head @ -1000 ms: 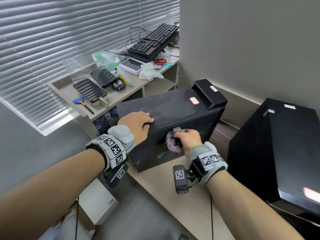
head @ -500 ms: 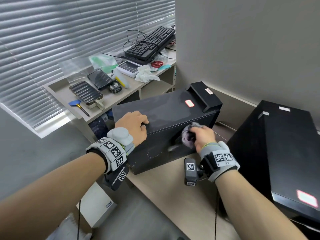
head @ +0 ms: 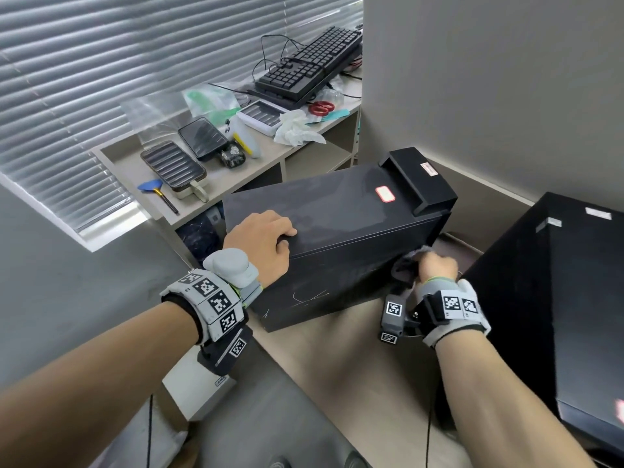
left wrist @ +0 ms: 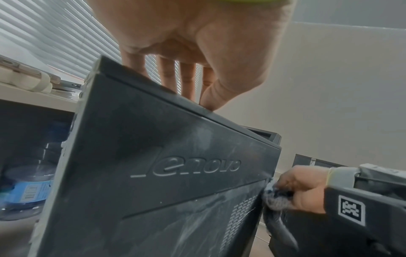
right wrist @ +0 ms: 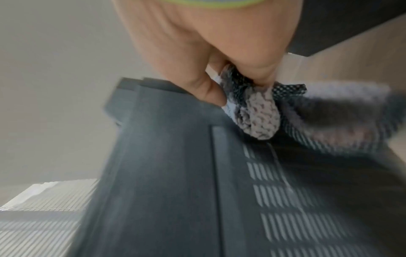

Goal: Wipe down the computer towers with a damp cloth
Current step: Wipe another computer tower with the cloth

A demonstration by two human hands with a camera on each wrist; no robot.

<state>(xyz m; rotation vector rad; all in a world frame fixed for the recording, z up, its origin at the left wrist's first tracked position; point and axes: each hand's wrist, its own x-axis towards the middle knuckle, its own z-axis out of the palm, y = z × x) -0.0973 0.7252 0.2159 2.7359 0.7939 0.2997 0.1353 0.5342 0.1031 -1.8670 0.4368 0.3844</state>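
Note:
A black computer tower (head: 337, 231) (left wrist: 167, 173) (right wrist: 171, 182) stands on the beige floor. My left hand (head: 266, 241) (left wrist: 189, 57) rests on its top near the left end, fingers laid over the top panel. My right hand (head: 435, 266) (left wrist: 303, 187) (right wrist: 211, 57) grips a bunched grey cloth (head: 407, 265) (left wrist: 274, 200) (right wrist: 259, 114) and presses it against the tower's side panel at its right end, by the vent grille. A second black tower (head: 557, 309) stands to the right.
A low beige shelf (head: 125, 163) under the window blinds carries a keyboard (head: 304, 67), trays, scissors and crumpled tissue. Grey walls close in behind the towers. A white box (head: 196, 386) sits on the floor below my left wrist. A water bottle (left wrist: 26, 187) lies under the shelf.
My right hand has slid the cloth rightward along the tower's side panel, from its middle to its right end. The left hand has stayed on the top.

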